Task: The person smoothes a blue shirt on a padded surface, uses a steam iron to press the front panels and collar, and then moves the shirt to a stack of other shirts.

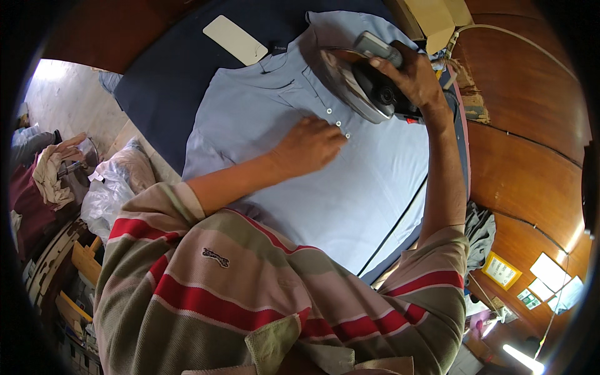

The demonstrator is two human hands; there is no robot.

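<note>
A light blue short-sleeved shirt [275, 200] lies spread on a dark blue padded surface [162, 100], its collar at the far side. Several small white buttons [338, 124] run down its front opening. A steam iron [359, 84] with a shiny metal soleplate and dark body is tilted over the shirt's upper right, its handle gripped by my right hand [415, 78]. My left hand [309, 147] rests on the chest beside the buttons, fingers curled down; its fingertips are hidden. By the collar lies a white card tag [235, 40], joined by a thin string.
A dark cord [395, 226] crosses the shirt's lower right. An open cardboard box [437, 19] stands at the far right, beside a pale hose [515, 39] along the brown wooden panelling [525, 150]. Plastic-wrapped bundles [115, 184] and cloth lie on the left.
</note>
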